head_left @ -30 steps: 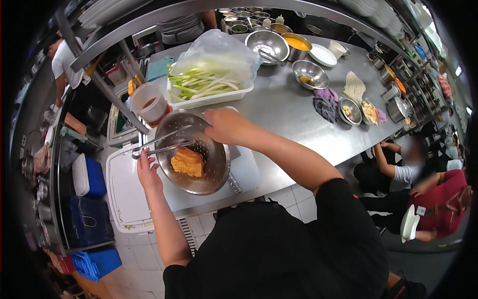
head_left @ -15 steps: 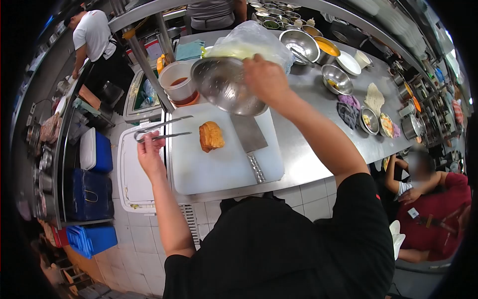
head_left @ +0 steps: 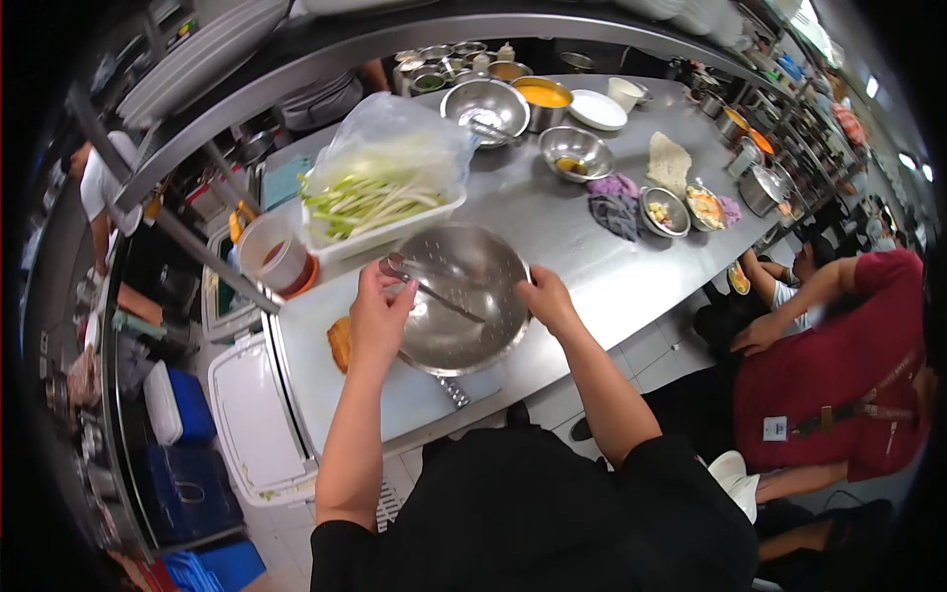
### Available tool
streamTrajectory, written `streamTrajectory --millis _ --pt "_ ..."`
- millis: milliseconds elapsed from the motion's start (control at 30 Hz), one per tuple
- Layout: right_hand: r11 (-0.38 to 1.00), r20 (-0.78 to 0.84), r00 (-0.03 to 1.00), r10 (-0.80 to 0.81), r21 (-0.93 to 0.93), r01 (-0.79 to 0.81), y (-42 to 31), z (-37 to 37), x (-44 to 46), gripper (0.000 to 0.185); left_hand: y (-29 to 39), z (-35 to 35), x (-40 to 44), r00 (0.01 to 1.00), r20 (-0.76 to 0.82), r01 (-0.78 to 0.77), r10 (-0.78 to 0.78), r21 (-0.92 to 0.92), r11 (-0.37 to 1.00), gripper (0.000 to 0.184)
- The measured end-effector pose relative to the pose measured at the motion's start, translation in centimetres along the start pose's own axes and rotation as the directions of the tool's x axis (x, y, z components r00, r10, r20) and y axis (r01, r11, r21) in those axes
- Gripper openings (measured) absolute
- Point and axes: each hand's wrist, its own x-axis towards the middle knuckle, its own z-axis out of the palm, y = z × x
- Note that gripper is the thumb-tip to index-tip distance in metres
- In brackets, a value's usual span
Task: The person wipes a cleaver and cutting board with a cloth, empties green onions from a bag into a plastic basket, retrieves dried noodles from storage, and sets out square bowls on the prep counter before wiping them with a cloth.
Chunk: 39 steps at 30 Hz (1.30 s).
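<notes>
My left hand (head_left: 379,318) is closed on metal tongs (head_left: 449,298), whose arms reach over the inside of a steel colander (head_left: 464,340). Small bright dots run across the colander's wall. The left fingers are at its left rim; whether they grip the rim too, I cannot tell. My right hand (head_left: 548,300) pinches the opposite rim. Under the tilted colander lies a white cutting board (head_left: 404,409). A golden-brown fried piece of food (head_left: 339,343) shows partly behind my left hand. Only the handle (head_left: 453,391) of the cleaver shows below the colander.
A white tray of green-white stalks (head_left: 370,209) under plastic stands beyond the colander. Left of it is a bucket of reddish liquid (head_left: 271,255). Steel bowls (head_left: 575,155) and cloths (head_left: 614,207) lie to the right. A person in a red shirt (head_left: 829,365) is close at right.
The colander has come down and toward me, now held at both sides. My left hand has brought the tongs over it. The view has swung right, and the stalks now show.
</notes>
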Motion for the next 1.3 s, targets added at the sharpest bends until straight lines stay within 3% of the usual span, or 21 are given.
streamTrajectory --millis 33,133,167,367,400,467,667,733,800,833,900,933,967,1000,1067,1100,1133,1167,1200,1233,1300 --pt "0.998 0.002 0.998 0.063 0.014 -0.063 0.8 -1.2 0.2 0.026 0.0 0.8 0.0 0.994 -0.038 -0.091 0.101 0.197 0.976 0.049" --pt "0.989 -0.044 0.993 0.106 0.109 -0.101 2.1 -5.9 2.1 0.025 1.0 1.4 -0.2 0.992 -0.049 -0.102 0.117 0.242 0.965 0.049" --pt "0.977 -0.066 0.991 0.119 0.186 -0.105 2.1 -7.6 3.2 0.023 1.5 1.5 -0.5 0.992 -0.078 -0.081 0.102 0.237 0.968 0.045" --pt "0.989 -0.266 0.962 0.059 0.145 -0.020 1.3 -18.6 14.3 0.025 -0.4 -0.3 -3.2 0.999 -0.045 0.019 -0.013 0.151 0.988 0.042" --pt "0.976 -0.312 0.950 -0.016 0.202 0.082 1.0 -19.8 16.1 0.024 -1.1 -0.7 -3.9 0.999 -0.051 0.012 -0.004 0.150 0.989 0.042" --pt "0.971 -0.374 0.927 0.039 0.235 0.054 1.3 -22.3 20.6 0.027 -2.4 -1.4 -5.3 0.990 -0.120 0.072 -0.072 -0.004 0.997 0.041" --pt "0.950 -0.440 0.898 0.016 0.287 0.124 4.0 -25.0 30.9 0.025 -2.4 -1.6 -8.6 0.920 -0.320 0.236 -0.226 -0.007 0.972 0.037" --pt "0.983 -0.437 0.899 -0.023 0.154 0.100 9.9 -26.0 36.3 0.024 -2.6 -1.2 -9.1 0.904 -0.356 0.249 -0.238 -0.016 0.968 0.037" --pt "1.000 -0.443 0.896 0.020 0.004 -0.020 8.2 -25.0 33.3 0.030 -3.0 -0.7 -9.4 0.891 -0.380 0.259 -0.248 -0.024 0.966 0.036" --pt "1.000 -0.449 0.893 0.010 0.004 -0.008 8.4 -24.7 32.8 0.030 -3.2 -0.5 -9.5 0.880 -0.397 0.272 -0.260 -0.025 0.962 0.036" --pt "0.957 -0.336 0.897 0.286 0.136 -0.255 8.3 -25.2 32.6 0.041 -3.7 -0.2 -9.4 0.876 -0.407 0.270 -0.259 -0.032 0.962 0.035" --pt "0.960 -0.347 0.896 0.277 0.137 -0.244 7.7 -26.2 32.8 0.041 -3.8 -0.1 -9.3 0.869 -0.416 0.283 -0.267 -0.025 0.959 0.035" --pt "0.961 -0.535 0.844 -0.041 -0.254 -0.114 7.1 -27.4 32.9 0.039 -3.9 0.0 -9.1 0.862 -0.426 0.295 -0.274 -0.018 0.955 0.035" --pt "0.782 -0.565 0.726 -0.392 -0.620 -0.060 5.9 -28.4 32.6 0.038 -3.8 0.0 -8.8 0.866 -0.423 0.281 -0.264 -0.023 0.959 0.035" --pt "0.840 -0.543 0.655 -0.525 -0.454 0.297 -3.5 -31.3 29.8 0.032 -3.6 0.1 -8.2 0.872 -0.419 0.271 -0.255 -0.021 0.962 0.035" --pt "0.816 -0.531 0.627 -0.570 -0.459 0.353 -9.1 -32.5 28.0 0.028 -3.5 0.3 -7.8 0.872 -0.420 0.267 -0.252 -0.023 0.963 0.035" --pt "0.688 -0.504 0.472 -0.723 -0.466 0.556 -13.2 -34.0 28.3 0.024 -3.3 0.5 -7.3 0.879 -0.406 0.255 -0.248 -0.039 0.966 0.034" --pt "0.618 -0.461 0.411 -0.786 -0.559 0.553 -18.8 -34.7 26.4 0.025 -3.0 0.8 -6.9 0.887 -0.392 0.243 -0.245 -0.055 0.968 0.034" --pt "0.420 -0.407 0.182 -0.895 -0.631 0.652 -23.7 -34.6 25.4 0.026 -2.8 1.3 -6.5 0.887 -0.391 0.243 -0.246 -0.059 0.968 0.034" --pt "0.407 -0.384 0.186 -0.904 -0.647 0.645 -27.5 -35.0 25.5 0.028 -2.6 2.0 -6.1 0.896 -0.377 0.233 -0.234 -0.050 0.971 0.034" --pt "0.205 -0.238 0.020 -0.971 -0.788 0.580 -33.3 -35.2 27.1 0.033 -2.2 3.2 -5.8 0.904 -0.368 0.216 -0.218 -0.045 0.975 0.034"
